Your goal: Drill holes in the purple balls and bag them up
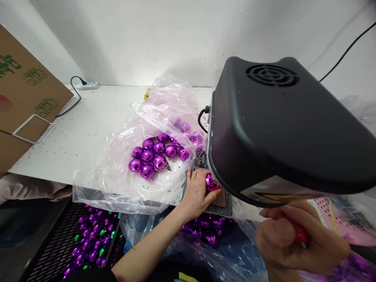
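My left hand [197, 192] is closed round a shiny purple faceted ball [210, 183]. It holds the ball over a brown board [220, 197] on a dark metal base, beside a big black machine housing [282, 129]. At the right, my right hand [302, 239] wraps round a red handle [295, 231] below the housing. Part of that handle is hidden by the fingers. Left of my left hand, several purple faceted balls [147, 156] lie in an open clear plastic bag [111, 168]. More purple balls [208, 231] sit in clear plastic below the table edge.
A black crate [49, 235] at lower left holds purple and green balls. A cardboard box [26, 94] stands at the left, near a power strip [88, 85]. Dark shavings lie scattered on the white table [79, 133]. A pink perforated basket [331, 223] is at the right.
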{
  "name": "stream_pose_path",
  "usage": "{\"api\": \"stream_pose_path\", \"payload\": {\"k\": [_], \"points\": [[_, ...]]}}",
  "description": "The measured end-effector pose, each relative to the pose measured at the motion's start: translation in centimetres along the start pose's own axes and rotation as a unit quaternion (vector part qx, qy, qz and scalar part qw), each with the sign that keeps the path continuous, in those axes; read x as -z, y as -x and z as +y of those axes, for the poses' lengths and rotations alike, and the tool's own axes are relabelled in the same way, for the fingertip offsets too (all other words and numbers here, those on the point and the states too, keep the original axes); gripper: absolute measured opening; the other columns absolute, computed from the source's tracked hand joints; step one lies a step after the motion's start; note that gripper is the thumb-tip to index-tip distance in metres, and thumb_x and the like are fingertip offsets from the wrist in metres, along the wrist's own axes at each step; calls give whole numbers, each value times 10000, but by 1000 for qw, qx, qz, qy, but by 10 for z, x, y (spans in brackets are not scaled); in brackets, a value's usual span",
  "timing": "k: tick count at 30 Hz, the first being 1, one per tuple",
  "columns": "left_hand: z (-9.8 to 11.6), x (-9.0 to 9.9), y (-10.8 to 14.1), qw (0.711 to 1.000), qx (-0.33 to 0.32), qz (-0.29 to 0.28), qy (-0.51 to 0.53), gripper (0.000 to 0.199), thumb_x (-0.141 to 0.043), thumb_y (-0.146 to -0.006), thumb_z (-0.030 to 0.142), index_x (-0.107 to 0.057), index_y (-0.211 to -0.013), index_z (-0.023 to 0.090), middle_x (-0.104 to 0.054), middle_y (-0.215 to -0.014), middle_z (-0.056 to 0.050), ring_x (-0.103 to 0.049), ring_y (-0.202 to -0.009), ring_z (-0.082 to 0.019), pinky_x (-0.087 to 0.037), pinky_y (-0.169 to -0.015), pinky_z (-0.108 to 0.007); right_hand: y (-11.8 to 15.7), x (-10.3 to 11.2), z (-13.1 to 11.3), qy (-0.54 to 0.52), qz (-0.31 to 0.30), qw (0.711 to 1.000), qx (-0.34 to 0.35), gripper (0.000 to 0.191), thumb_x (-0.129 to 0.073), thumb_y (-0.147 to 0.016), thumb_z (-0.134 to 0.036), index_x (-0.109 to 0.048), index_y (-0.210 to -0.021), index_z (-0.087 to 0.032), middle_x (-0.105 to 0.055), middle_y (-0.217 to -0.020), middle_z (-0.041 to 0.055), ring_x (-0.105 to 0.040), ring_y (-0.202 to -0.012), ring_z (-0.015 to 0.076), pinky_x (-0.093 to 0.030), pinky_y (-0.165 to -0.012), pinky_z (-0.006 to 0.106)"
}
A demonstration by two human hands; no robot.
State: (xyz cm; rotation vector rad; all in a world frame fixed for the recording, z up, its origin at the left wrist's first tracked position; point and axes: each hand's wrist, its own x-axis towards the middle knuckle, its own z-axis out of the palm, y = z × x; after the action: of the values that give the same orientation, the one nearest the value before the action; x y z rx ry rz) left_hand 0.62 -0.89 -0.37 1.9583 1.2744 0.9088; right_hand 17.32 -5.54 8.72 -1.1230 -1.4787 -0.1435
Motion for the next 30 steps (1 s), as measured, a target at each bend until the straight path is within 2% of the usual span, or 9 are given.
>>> {"api": "stream_pose_path", "payload": {"k": [7,11,13,17,20,22,24,28,30], "points": [[-1,-1,1,1000,-4,-2,5,371,-647,-888,343,-546,-1220,213,-645,-1184,-108,-571,-1205,-310,-156,-1235,-638,9,-19,12,0,108,990,95,112,-559,-762,-90,-618,-838,-149,-555,-655,1,-520,-566,125,-526,-624,342],[-3,-2,1,1000,-5,-5,2,375,-632,-904,347,-525,-1239,218,-632,-1208,-111,-556,-1219,-300,-167,-1236,-614,16,-24,20,44,155,983,93,54,-571,-791,-118,-612,-798,-151,-549,-654,14,-526,-583,137,-502,-606,337],[-3,-2,1,1000,-2,-7,3,375,-625,-911,359,-525,-1242,216,-631,-1205,-112,-551,-1222,-299,-175,-1236,-604,22,-24,25,37,141,986,87,59,-582,-780,-137,-620,-816,-163,-559,-662,13,-526,-578,148,-514,-606,356],[-4,-2,0,1000,-11,-14,-15,382,-608,-920,360,-529,-1261,207,-634,-1212,-114,-540,-1223,-301,-148,-1235,-618,40,-22,40,24,43,997,60,111,-618,-740,-117,-642,-830,-178,-576,-679,9,-554,-593,156,-526,-602,344],[-6,-3,1,999,-24,-14,-32,414,-606,-920,345,-525,-1297,194,-628,-1232,-123,-535,-1227,-301,-162,-1228,-620,40,-12,42,24,26,998,59,136,-612,-752,-125,-647,-870,-180,-592,-705,17,-588,-655,171,-529,-641,345],[-7,-5,1,999,-29,-8,-37,430,-616,-910,323,-527,-1310,191,-628,-1239,-126,-538,-1229,-303,-180,-1224,-615,24,-2,37,17,-21,996,88,89,-599,-795,-225,-636,-864,-183,-605,-715,28,-602,-694,196,-531,-673,374],[-8,-7,0,999,-34,-3,-36,443,-631,-896,295,-529,-1314,188,-627,-1249,-129,-532,-1245,-310,-190,-1224,-612,-4,5,28,16,-51,992,114,170,-582,-838,-341,-643,-839,-182,-588,-666,33,-599,-692,211,-520,-681,386],[-6,-3,1,999,-46,9,-18,470,-651,-901,313,-503,-1330,192,-623,-1242,-127,-538,-1239,-317,-204,-1215,-622,-71,-2,15,89,107,990,34,292,-574,-894,-357,-649,-695,-158,-484,-550,12,-541,-604,135,-402,-613,291],[-2,7,9,999,-43,18,5,473,-647,-919,357,-483,-1333,197,-618,-1228,-129,-559,-1194,-310,-308,-1168,-594,-96,-13,15,70,99,993,-7,284,-583,-885,-339,-622,-687,-140,-497,-591,-1,-473,-579,82,-316,-577,255]]}}
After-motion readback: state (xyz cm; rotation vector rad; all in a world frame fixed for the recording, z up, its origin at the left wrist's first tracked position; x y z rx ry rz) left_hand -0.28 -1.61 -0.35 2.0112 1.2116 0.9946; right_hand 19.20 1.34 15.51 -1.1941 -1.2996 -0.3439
